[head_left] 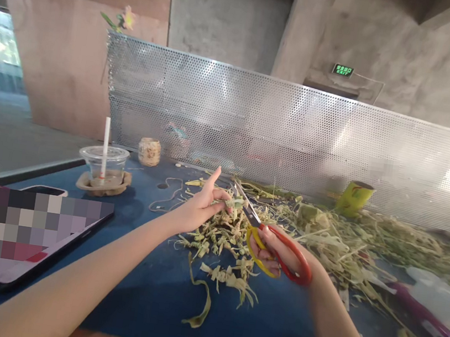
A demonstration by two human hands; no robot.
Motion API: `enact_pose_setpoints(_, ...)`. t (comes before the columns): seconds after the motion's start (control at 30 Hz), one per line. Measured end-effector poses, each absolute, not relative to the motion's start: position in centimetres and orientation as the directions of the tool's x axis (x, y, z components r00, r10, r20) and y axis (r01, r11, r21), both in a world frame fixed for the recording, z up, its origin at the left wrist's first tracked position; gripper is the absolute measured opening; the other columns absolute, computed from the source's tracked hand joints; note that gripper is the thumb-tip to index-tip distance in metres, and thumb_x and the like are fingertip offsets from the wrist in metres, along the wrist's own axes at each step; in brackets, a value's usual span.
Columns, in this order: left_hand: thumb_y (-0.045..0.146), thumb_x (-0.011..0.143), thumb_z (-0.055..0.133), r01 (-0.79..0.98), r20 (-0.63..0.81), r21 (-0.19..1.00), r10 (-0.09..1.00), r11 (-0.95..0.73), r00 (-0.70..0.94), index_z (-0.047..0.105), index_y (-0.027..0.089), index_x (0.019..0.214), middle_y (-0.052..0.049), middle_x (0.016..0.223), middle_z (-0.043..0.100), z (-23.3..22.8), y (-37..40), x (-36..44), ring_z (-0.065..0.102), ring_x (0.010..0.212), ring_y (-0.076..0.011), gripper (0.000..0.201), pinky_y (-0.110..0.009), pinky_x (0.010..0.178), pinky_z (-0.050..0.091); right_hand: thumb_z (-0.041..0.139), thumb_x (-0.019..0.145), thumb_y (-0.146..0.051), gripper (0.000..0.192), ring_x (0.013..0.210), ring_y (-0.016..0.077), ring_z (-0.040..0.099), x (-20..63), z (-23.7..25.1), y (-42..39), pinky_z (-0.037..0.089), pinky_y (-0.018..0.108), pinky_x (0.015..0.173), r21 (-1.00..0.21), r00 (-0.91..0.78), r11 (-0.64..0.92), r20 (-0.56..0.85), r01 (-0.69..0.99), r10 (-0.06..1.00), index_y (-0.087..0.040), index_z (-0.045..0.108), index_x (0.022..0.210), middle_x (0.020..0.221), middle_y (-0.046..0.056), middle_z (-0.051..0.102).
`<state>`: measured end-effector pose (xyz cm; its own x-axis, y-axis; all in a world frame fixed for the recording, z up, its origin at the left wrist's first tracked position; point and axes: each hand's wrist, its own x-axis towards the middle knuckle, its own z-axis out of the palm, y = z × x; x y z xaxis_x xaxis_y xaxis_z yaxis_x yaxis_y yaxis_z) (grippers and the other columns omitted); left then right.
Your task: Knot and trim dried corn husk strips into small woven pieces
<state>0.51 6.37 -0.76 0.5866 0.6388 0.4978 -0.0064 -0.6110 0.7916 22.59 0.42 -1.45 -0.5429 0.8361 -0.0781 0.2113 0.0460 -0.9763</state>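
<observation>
My right hand [270,250] grips a pair of scissors [290,256] with one red and one yellow handle loop. The scissors' blades are parted and point up and left, close to my left fingers. A small pale-green piece of dried plant strip [238,203] is pinched in my left hand [205,205], thumb raised, right beside the blades. Under both hands spreads a pile of knotted, cut dried strips [225,227]. One longer curled strip [201,304] lies nearer to me on the blue tabletop [140,296].
Long dried stalks [336,240] heap up on the right, by a yellow-green tube [354,199] and a purple pack [430,320]. On the left are a lidded plastic cup [103,165] with straw, a jar [149,152], a phone [44,190] and a tablet [49,255]. A perforated metal screen [238,103] stands behind.
</observation>
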Motion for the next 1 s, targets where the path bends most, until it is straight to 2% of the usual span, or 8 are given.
enact_pose_setpoints(0.2, 0.012, 0.083, 0.039, -0.024, 0.426, 0.854, 0.673, -0.519, 0.605, -0.018, 0.017, 0.135, -0.002, 0.087, 0.053, 1.2, 7.7, 2.1, 0.052, 0.084, -0.012, 0.078, -0.035, 0.091, 0.033, 0.038, 0.077, -0.062, 0.049, 0.035, 0.0009, 0.026, 23.5, 0.0, -0.2, 0.025, 0.014, 0.032, -0.974, -0.457, 0.049, -0.058, 0.219, 0.888, -0.015, 0.041, 0.062, 0.051, -0.007, 0.033)
enact_pose_setpoints(0.33, 0.016, 0.084, 0.04, -0.073, 0.459, 0.835, 0.616, -0.546, 0.64, -0.019, 0.019, 0.135, -0.001, 0.086, 0.054, 1.6, 8.1, 3.2, 0.052, 0.087, -0.0128, 0.078, -0.037, 0.093, 0.031, 0.037, 0.077, -0.063, 0.051, 0.032, 0.0019, 0.03, 23.8, 0.1, 0.0, 0.026, 0.015, 0.03, -0.973, -0.399, 0.121, 0.033, 0.196, 0.917, -0.015, 0.043, 0.06, 0.047, -0.007, 0.033)
enact_pose_setpoints(0.47, 0.016, 0.084, 0.04, -0.052, 0.463, 0.821, 0.611, -0.568, 0.642, -0.02, 0.019, 0.134, 0.0, 0.085, 0.055, 1.2, 8.1, 3.9, 0.053, 0.087, -0.013, 0.078, -0.038, 0.093, 0.031, 0.036, 0.075, -0.067, 0.053, 0.032, 0.0025, 0.03, 23.6, -0.2, 0.3, 0.026, 0.016, 0.031, -0.982, -0.435, 0.081, -0.001, 0.17, 0.901, -0.016, 0.043, 0.062, 0.046, -0.007, 0.032)
enact_pose_setpoints(0.6, 0.017, 0.084, 0.042, -0.051, 0.424, 0.85, 0.625, -0.524, 0.656, -0.019, 0.019, 0.135, 0.0, 0.085, 0.055, 0.9, 7.8, 4.0, 0.053, 0.087, -0.0126, 0.08, -0.035, 0.091, 0.033, 0.036, 0.071, -0.071, 0.056, 0.034, 0.0028, 0.032, 23.4, -0.2, 0.3, 0.028, 0.017, 0.033, -0.99, -0.494, 0.053, -0.018, 0.128, 0.869, -0.016, 0.043, 0.064, 0.048, -0.007, 0.033)
enact_pose_setpoints(0.7, 0.016, 0.083, 0.043, -0.075, 0.409, 0.872, 0.636, -0.483, 0.655, -0.02, 0.017, 0.134, 0.0, 0.084, 0.055, 0.7, 7.5, 3.9, 0.053, 0.086, -0.0122, 0.081, -0.033, 0.09, 0.033, 0.036, 0.07, -0.072, 0.057, 0.033, 0.0026, 0.03, 23.1, -0.3, 0.3, 0.027, 0.016, 0.032, -0.989, -0.478, 0.029, -0.045, 0.146, 0.877, -0.016, 0.044, 0.064, 0.047, -0.008, 0.032)
enact_pose_setpoints(0.87, 0.012, 0.083, 0.042, -0.068, 0.372, 0.898, 0.669, -0.435, 0.643, -0.019, 0.018, 0.135, -0.001, 0.082, 0.056, 0.6, 7.1, 4.1, 0.054, 0.085, -0.0137, 0.08, -0.034, 0.087, 0.035, 0.036, 0.073, -0.068, 0.054, 0.029, 0.0018, 0.026, 23.0, -0.6, 0.7, 0.024, 0.015, 0.029, -0.983, -0.329, 0.01, -0.052, 0.182, 0.943, -0.016, 0.043, 0.06, 0.044, -0.008, 0.031)
enact_pose_setpoints(0.97, 0.019, 0.085, 0.041, -0.012, 0.392, 0.885, 0.731, -0.466, 0.559, -0.014, 0.018, 0.136, -0.005, 0.09, 0.06, 0.2, 7.2, 4.0, 0.054, 0.092, -0.0167, 0.075, -0.037, 0.087, 0.036, 0.036, 0.072, -0.068, 0.053, 0.028, 0.0028, 0.026, 24.5, -0.7, 1.8, 0.021, 0.016, 0.027, -0.989, -0.155, 0.03, 0.008, 0.143, 0.988, -0.017, 0.043, 0.061, 0.043, -0.008, 0.032)
enact_pose_setpoints(1.0, 0.021, 0.085, 0.042, 0.033, 0.397, 0.88, 0.77, -0.474, 0.499, -0.01, 0.018, 0.137, -0.007, 0.095, 0.061, -0.1, 7.2, 3.8, 0.053, 0.095, -0.0179, 0.074, -0.038, 0.087, 0.036, 0.034, 0.072, -0.069, 0.053, 0.028, 0.0033, 0.025, 25.4, -0.8, 2.3, 0.021, 0.016, 0.028, -0.992, -0.047, 0.055, 0.05, 0.118, 0.998, -0.018, 0.042, 0.06, 0.042, -0.008, 0.03)
